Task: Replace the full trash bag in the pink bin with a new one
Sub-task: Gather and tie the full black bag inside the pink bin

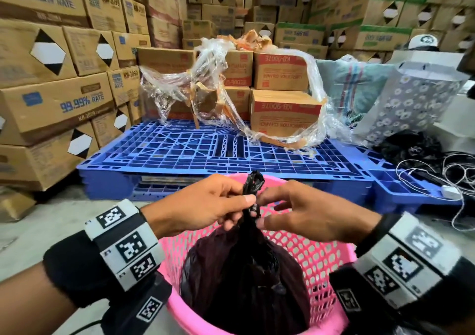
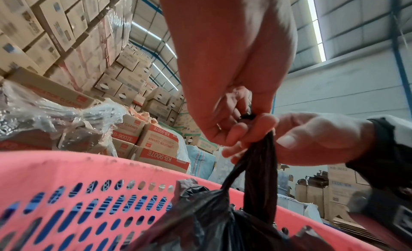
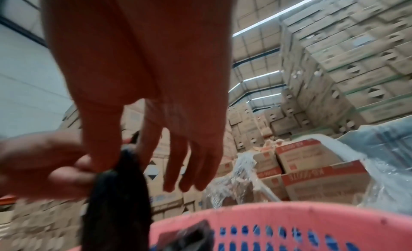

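Note:
A pink perforated bin [image 1: 321, 257] stands on the floor right in front of me, with a full black trash bag [image 1: 244, 278] inside it. The bag's neck [image 1: 253, 188] is gathered into a twisted strand that rises above the rim. My left hand [image 1: 239, 210] pinches that strand from the left, and my right hand [image 1: 264, 210] pinches it from the right with thumb and forefinger. In the left wrist view the left hand [image 2: 236, 129] grips the neck above the bag [image 2: 223, 219] and the bin [image 2: 67, 168]. In the right wrist view the right hand [image 3: 125, 154] holds the neck [image 3: 118, 202]; its other fingers [image 3: 189, 166] hang straight.
A blue plastic pallet [image 1: 231, 152] lies just behind the bin, bearing red-topped boxes [image 1: 282, 113] and loose clear wrap [image 1: 205, 83]. Stacked cardboard boxes [image 1: 51, 103] wall the left and back. A floral bag [image 1: 411, 103] and tangled cables [image 1: 449, 175] sit at the right.

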